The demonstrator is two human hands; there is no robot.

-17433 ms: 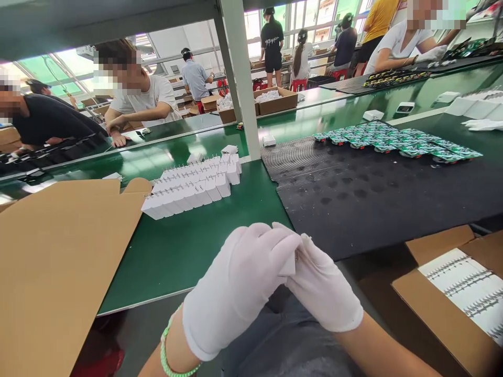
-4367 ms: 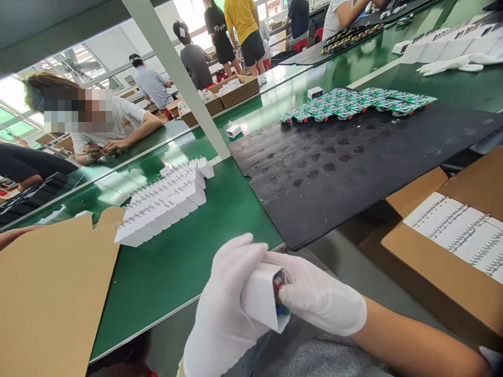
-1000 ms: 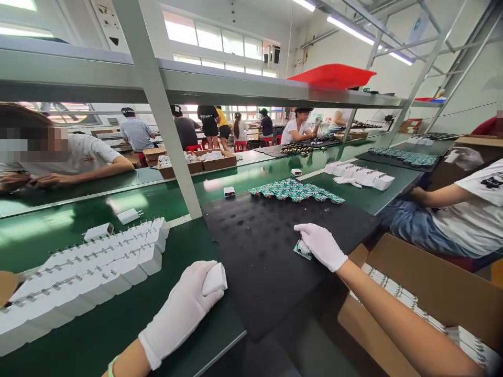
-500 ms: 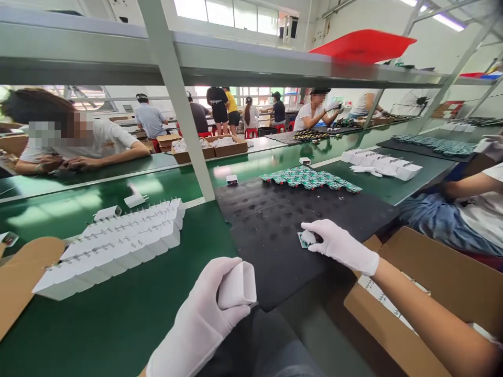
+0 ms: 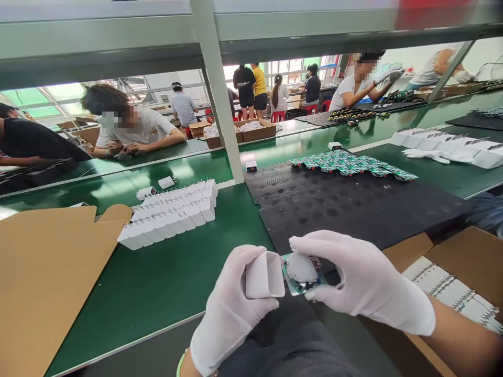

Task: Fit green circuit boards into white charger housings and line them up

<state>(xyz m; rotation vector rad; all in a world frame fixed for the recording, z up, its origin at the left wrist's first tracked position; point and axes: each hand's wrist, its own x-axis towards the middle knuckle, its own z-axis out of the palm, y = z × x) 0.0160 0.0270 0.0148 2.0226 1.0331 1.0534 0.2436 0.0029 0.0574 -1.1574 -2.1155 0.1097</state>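
Note:
My left hand (image 5: 231, 303), in a white glove, is closed around a white plastic charger housing (image 5: 257, 277) whose open end faces right. My right hand (image 5: 349, 277), gloved too, grips a green circuit board (image 5: 293, 285) by its edges between thumb and fingers. A white lump covers much of the board's upper face. The board's left edge is right beside the housing's mouth; whether they touch I cannot tell. Beyond my hands, rows of green circuit boards (image 5: 349, 163) lie on a black mat (image 5: 314, 209).
Rows of white housings with metal pins (image 5: 173, 220) stand on the green bench (image 5: 157, 283). A cardboard box (image 5: 467, 256) at right holds more pinned housings; a cardboard flap (image 5: 51, 256) covers the left. A shelf post (image 5: 223, 104) rises ahead. Several people sit beyond.
My right hand has lifted the circuit board off the black mat and brought it left beside the housing in my left hand. The view has turned left.

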